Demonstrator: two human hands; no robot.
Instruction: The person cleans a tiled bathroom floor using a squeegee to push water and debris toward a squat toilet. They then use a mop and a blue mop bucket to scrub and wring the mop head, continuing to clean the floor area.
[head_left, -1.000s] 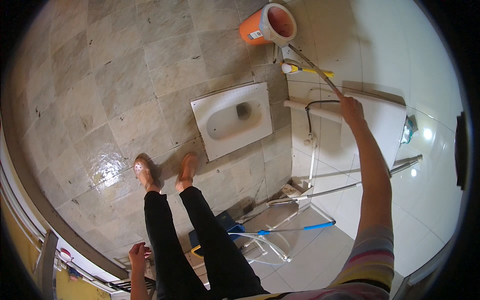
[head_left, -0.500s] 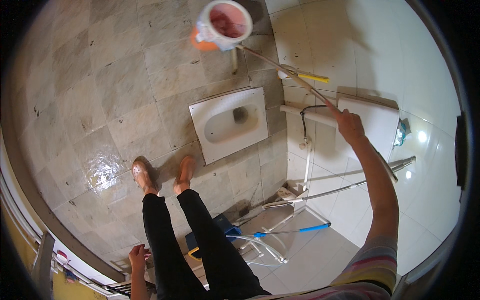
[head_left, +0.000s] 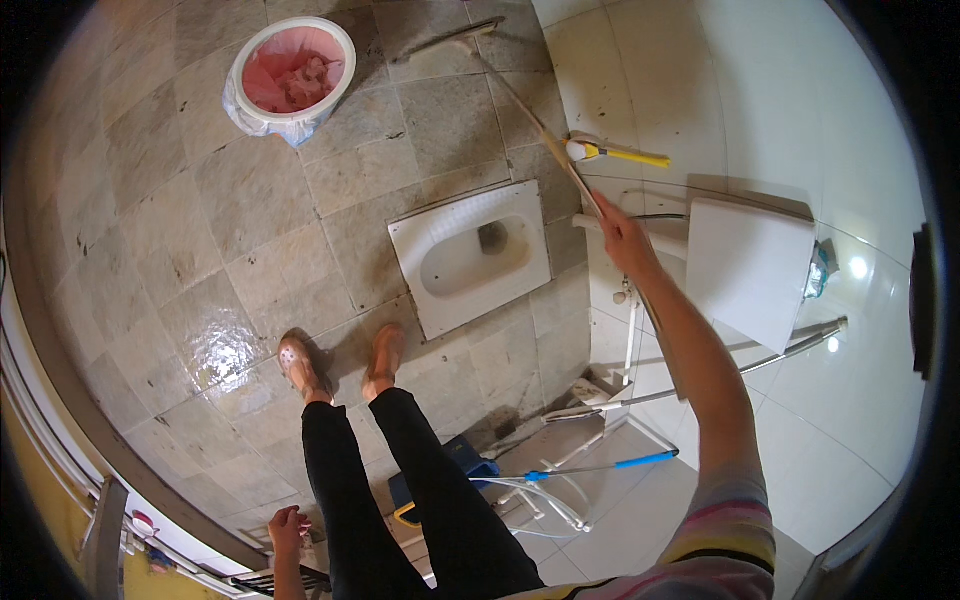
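Observation:
My right hand (head_left: 625, 245) is closed around the long handle of a floor squeegee (head_left: 525, 112). Its narrow blade rests on the tiled floor at the far side, near the wall. Left of the blade stands a round waste bin (head_left: 347, 85) with a white rim, a pink liner and crumpled waste inside; a gap separates the two. My left hand (head_left: 288, 525) hangs low beside my left leg, fingers loosely bent and apart, with nothing visible in it. Between my feet and the squeegee lies a white squat toilet (head_left: 415, 250) set in the floor.
A yellow-handled brush (head_left: 635, 157) is by the right wall, near the squeegee handle. Below it are a white cistern (head_left: 750, 270) and a leaning metal-handled pole (head_left: 700, 388). A blue bucket (head_left: 465, 460) and a blue-sleeved pole (head_left: 640, 460) sit behind my legs. Wet floor glistens at left.
The waste bin has moved left, away from the squeegee, and now stands upright. My right hand has shifted left with the squeegee, and its blade now shows on the floor.

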